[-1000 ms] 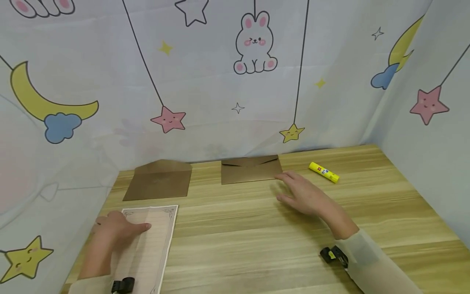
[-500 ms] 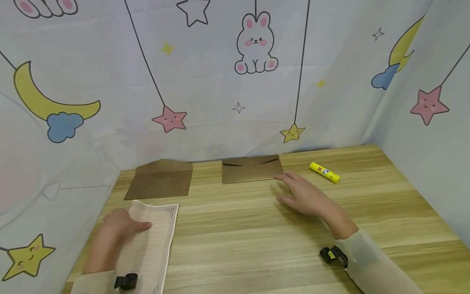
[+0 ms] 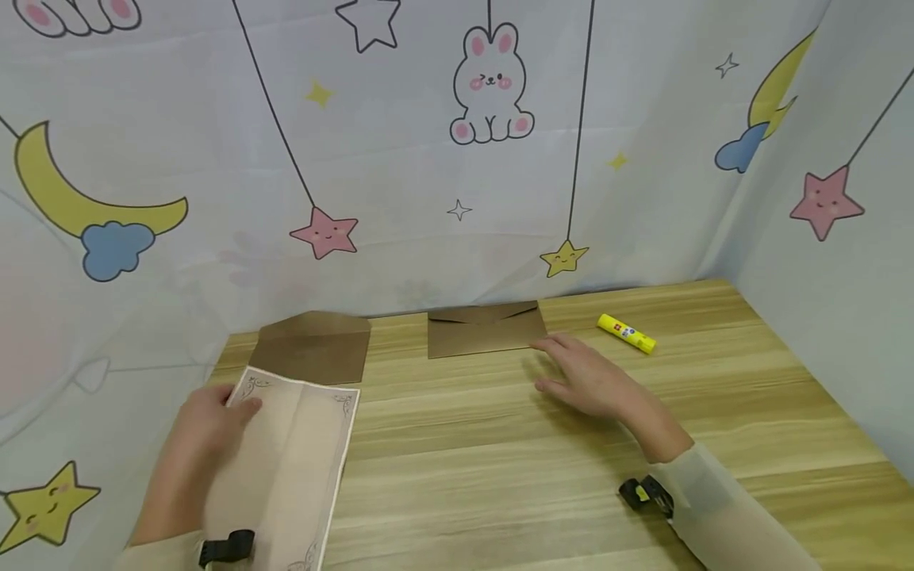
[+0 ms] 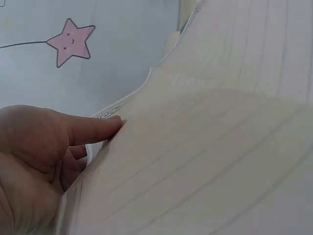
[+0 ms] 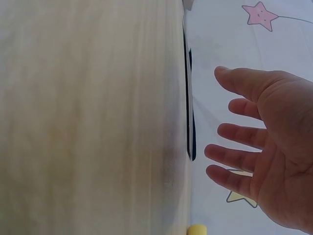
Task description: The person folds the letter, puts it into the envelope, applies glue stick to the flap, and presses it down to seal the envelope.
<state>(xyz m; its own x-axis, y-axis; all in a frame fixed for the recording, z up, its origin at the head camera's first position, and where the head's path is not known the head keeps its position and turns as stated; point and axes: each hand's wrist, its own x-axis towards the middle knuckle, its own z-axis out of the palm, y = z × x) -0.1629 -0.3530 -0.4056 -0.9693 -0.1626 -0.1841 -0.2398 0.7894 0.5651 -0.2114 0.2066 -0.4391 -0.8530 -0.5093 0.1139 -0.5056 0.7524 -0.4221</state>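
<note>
My left hand pinches the left edge of a lined, cream letter sheet with an ornate printed border and a lengthwise crease. In the left wrist view the thumb lies on the face of the letter sheet, other fingers behind it, and the paper bows. Its top overlaps the lower part of a brown envelope with the flap up. Near the lower right corner of a second brown envelope, my right hand holds nothing, its fingers spread and relaxed.
A yellow glue stick lies at the back right of the wood-grain table. Curtains printed with stars, moons and a rabbit hang along the back and sides. Each wrist wears a small black camera.
The left hand has lifted the letter sheet off the table and brought it up over the left envelope's lower edge. My right hand has stayed in place.
</note>
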